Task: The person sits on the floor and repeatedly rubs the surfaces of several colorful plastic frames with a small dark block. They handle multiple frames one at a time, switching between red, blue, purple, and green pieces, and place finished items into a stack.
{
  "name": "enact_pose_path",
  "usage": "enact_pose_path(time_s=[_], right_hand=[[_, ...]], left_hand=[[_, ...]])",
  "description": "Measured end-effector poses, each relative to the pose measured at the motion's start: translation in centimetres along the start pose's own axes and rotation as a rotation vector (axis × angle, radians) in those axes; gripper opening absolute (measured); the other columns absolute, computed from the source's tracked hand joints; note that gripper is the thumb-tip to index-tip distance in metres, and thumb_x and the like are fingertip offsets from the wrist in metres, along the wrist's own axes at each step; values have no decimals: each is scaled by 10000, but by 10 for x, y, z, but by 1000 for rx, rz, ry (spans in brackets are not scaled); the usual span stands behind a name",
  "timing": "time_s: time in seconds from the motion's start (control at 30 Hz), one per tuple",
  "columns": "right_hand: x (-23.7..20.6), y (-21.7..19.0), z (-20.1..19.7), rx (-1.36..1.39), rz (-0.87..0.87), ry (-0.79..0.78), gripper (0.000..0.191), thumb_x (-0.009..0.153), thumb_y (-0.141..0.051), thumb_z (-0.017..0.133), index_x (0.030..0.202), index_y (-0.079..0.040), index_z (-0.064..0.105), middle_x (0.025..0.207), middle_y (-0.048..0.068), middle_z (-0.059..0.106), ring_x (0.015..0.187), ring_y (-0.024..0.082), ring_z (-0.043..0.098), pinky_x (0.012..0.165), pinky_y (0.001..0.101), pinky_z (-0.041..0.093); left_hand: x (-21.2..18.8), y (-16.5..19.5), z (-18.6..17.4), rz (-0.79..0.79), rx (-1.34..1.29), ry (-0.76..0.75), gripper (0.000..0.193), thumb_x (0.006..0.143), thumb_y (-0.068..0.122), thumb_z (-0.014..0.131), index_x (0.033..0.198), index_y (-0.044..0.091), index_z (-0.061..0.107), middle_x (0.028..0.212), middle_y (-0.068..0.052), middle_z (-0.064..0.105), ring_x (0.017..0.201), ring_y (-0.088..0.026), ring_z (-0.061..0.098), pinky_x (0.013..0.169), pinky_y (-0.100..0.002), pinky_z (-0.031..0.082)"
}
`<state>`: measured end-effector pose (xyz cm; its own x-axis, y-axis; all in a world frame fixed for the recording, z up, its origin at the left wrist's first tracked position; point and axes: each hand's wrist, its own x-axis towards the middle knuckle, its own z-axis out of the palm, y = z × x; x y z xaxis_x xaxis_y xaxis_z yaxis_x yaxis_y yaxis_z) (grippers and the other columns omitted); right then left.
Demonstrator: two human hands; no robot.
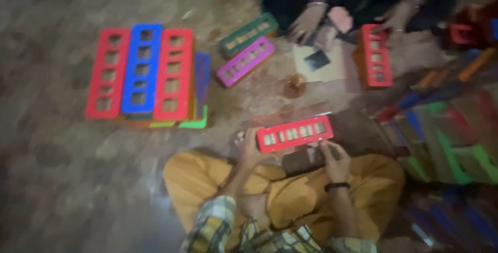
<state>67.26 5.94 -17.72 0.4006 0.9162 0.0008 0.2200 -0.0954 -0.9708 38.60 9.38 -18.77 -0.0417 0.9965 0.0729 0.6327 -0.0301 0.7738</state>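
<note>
Your left hand (250, 146) and right hand (334, 160) both hold the red frame (294, 134), fingers curled round its ends. Past it lies a purple frame (245, 61).

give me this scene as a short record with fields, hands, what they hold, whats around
left hand: grips left end of red slotted frame
right hand: under frame's right end, by a dark block
stack: red and blue frames, far left on floor
loose frames: green, purple
other person: hand near a paper sheet; red frame beside
</note>
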Motion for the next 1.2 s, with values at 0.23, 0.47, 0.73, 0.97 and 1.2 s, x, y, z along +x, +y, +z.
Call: enact_pose_path(time_s=[0.23, 0.47, 0.73, 0.97, 1.2], right_hand=[[-6, 1, 3, 53, 60, 26, 234, 916, -222, 778, 1044, -25, 781, 967, 26, 775, 884, 80, 682, 824, 244, 535], [-7, -4, 3, 145, 104, 2, 206, 928, -215, 751, 1037, -42, 778, 925, 8, 770, 849, 73, 686, 785, 249, 542], [-11, 5, 7, 88, 79, 19, 188, 915, -197, 759, 1006, -34, 781, 919, -8, 767, 866, 70, 688, 790, 244, 542], [-13, 9, 10, 62, 60, 34, 199, 916, -204, 775, 1024, -38, 785, 898, 13, 760, 824, 80, 675, 752, 247, 538], [-19, 1, 7, 154, 113, 7, 226, 913, -190, 769, 1053, -13, 772, 956, 19, 768, 864, 94, 681, 788, 254, 545]], left_hand=[[2, -10, 15, 99, -356, -18, 1272, 412, 357, 1042, 1480, 60, 419, 1340, -120, 619, 1228, -281, 623, 1044, -424, 511], [0, -9, 25, 66, -387, -49, 1254, 452, 254, 1042, 1489, 16, 379, 1373, -171, 578, 1246, -305, 598, 1061, -425, 500], [4, 2, 12, 114, -270, -43, 1219, 472, 286, 1029, 1461, 0, 377, 1382, -197, 540, 1290, -357, 540, 1090, -455, 448], [5, 5, 8, 206, -338, -5, 1203, 501, 287, 1019, 1480, 10, 375, 1448, -220, 490, 1355, -396, 496, 1123, -477, 427], [4, 26, -20, 123, -141, -75, 1203, 512, 345, 1010, 1488, 62, 368, 1454, -197, 495, 1357, -383, 480, 1112, -491, 427]])
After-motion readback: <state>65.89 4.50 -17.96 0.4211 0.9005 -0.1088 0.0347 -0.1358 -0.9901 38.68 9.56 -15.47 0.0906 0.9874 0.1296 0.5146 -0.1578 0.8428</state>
